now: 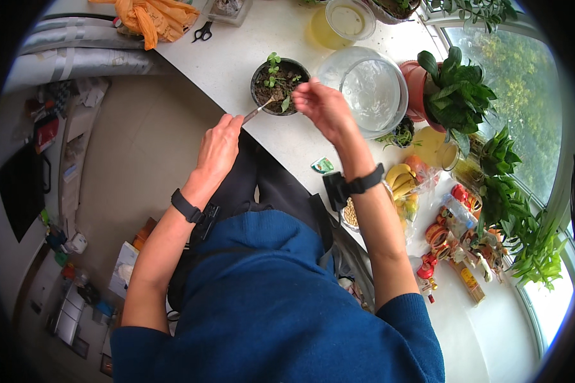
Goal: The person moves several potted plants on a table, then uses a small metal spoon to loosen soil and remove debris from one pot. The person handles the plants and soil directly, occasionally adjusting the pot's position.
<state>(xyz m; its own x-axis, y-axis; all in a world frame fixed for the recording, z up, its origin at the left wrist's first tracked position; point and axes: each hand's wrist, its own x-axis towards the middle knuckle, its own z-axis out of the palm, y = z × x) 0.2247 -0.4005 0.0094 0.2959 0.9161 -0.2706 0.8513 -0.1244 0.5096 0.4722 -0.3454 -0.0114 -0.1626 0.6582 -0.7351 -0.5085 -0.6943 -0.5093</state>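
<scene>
A black round plant pot (pixel 255 82) stands near the white table's edge, filled with brown soil (pixel 281 89). A small green plant (pixel 272 69) with rounded leaves grows upright in it, and one longer leaf (pixel 285 103) leans near the front right rim. My left hand (pixel 218 147) is closed around the handle of a slim spoon-like tool (pixel 257 113), its tip at the soil on the pot's near side. Over the right rim hovers my right hand (pixel 322 105), its fingers loosely bent and apart, with nothing seen in them. Whether it touches the leaf I cannot tell.
Right of the pot stands a clear plastic tub (pixel 370 89) of water, behind it a container of yellowish liquid (pixel 338 29). Black scissors (pixel 202 32) and an orange bag (pixel 153 22) lie far left. A potted leafy plant (pixel 457 89), bananas (pixel 400 180) and a green packet (pixel 322 165) are rightward.
</scene>
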